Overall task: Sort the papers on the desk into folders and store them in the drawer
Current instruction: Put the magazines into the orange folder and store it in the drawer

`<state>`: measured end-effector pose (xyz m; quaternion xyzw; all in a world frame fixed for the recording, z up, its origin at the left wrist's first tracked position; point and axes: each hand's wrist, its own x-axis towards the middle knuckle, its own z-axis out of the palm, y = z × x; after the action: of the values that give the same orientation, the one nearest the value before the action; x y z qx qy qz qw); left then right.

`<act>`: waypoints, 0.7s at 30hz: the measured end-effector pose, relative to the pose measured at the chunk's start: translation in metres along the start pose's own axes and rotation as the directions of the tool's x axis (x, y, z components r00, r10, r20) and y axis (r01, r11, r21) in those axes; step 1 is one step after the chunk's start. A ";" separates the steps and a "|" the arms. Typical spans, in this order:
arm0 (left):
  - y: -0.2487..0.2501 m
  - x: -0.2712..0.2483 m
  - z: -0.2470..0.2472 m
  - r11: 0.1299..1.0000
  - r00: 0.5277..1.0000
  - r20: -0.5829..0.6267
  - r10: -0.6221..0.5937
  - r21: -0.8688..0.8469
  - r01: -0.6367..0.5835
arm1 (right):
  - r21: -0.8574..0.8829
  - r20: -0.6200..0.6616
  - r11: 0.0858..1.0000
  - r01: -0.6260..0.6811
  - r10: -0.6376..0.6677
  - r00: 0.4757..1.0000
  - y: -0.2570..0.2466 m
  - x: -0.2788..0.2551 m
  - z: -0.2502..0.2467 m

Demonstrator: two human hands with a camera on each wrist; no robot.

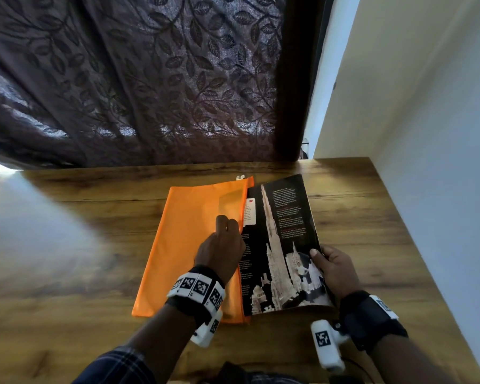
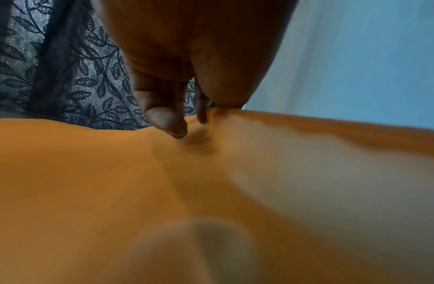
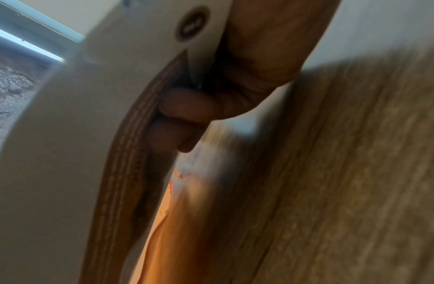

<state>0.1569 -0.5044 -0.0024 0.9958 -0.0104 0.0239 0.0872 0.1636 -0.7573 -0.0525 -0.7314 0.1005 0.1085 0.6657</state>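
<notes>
A: How did the orange folder [image 1: 189, 250] lie?

B: Flat on the wooden desk [image 1: 372, 217], its long axis running from the near edge toward the far edge by the curtain [image 1: 133, 79], leaning slightly right as it went back. Its open long side faced right, toward the wall.

A: And the paper?

B: 1 dark glossy sheet [image 1: 283, 245], printed with a tall tower, ran the same way. Its left part was tucked inside the folder's mouth, while its right part stuck out, tilted up off the desk.

A: The hands?

B: The left hand [image 1: 219, 250] reached forward over the folder, fingertips [image 2: 169, 123] pinching its upper layer at the open edge and lifting it. The right hand [image 1: 336, 270] gripped the sheet's near right edge, thumb on top, fingers [image 3: 186, 107] curled beneath. Both wrists stayed above the near half of the desk.
</notes>
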 end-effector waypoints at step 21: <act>0.033 0.012 0.007 0.993 0.964 0.266 0.010 -0.113 0.021 | -0.282 0.084 0.959 0.004 0.020 0.996 -0.010 0.030 0.063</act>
<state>0.1681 -0.5385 -0.0031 0.9834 -0.0204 -0.1111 0.1420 0.1940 -0.6935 -0.0571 -0.8130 0.0581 0.1556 0.5581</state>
